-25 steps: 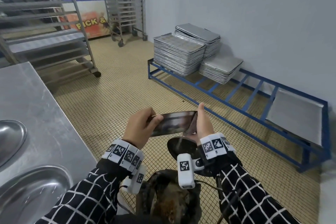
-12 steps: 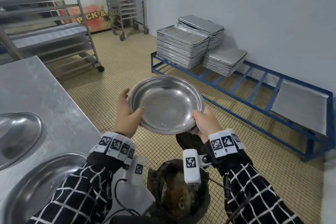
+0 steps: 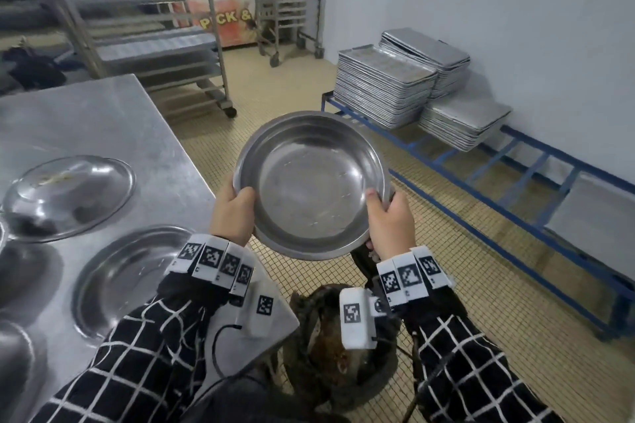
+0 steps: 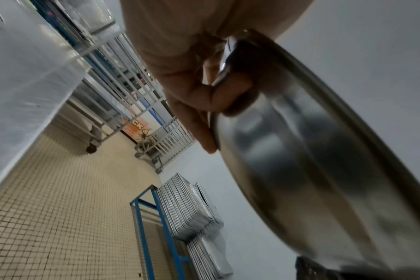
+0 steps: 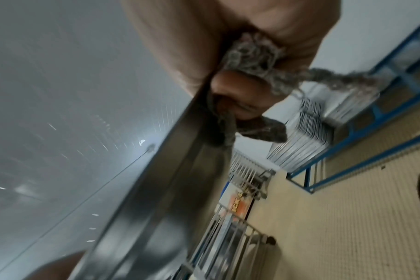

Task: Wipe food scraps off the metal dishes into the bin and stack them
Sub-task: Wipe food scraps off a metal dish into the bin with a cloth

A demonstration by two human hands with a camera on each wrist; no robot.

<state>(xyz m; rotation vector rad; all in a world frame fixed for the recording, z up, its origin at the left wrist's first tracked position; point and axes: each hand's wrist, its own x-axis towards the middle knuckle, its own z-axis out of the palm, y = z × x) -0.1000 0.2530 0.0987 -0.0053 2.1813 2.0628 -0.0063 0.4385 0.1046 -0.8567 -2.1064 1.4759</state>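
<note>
A round metal dish (image 3: 309,182) is held up in front of me, its wiped hollow facing me, above the floor beside the table. My left hand (image 3: 235,213) grips its left rim, thumb inside; underneath, the fingers (image 4: 204,106) curl against the dish (image 4: 312,151). My right hand (image 3: 390,220) grips the right rim and also pinches a grey cloth (image 5: 254,55) against the dish (image 5: 84,132). The dark bin (image 3: 336,350) with brown scraps stands on the floor below my wrists. Two more dishes lie on the steel table (image 3: 103,120): one near (image 3: 127,271), one further back (image 3: 68,196).
Stacks of flat metal trays (image 3: 385,86) sit on a low blue rack (image 3: 515,189) along the right wall. Wheeled tray racks (image 3: 144,31) stand behind the table. A dark item (image 3: 364,261) hangs under my right hand. The floor is tiled.
The dish went from edge-on over the bin to tilted up with its hollow facing me, and rose higher. My view has swung left, showing more of the table.
</note>
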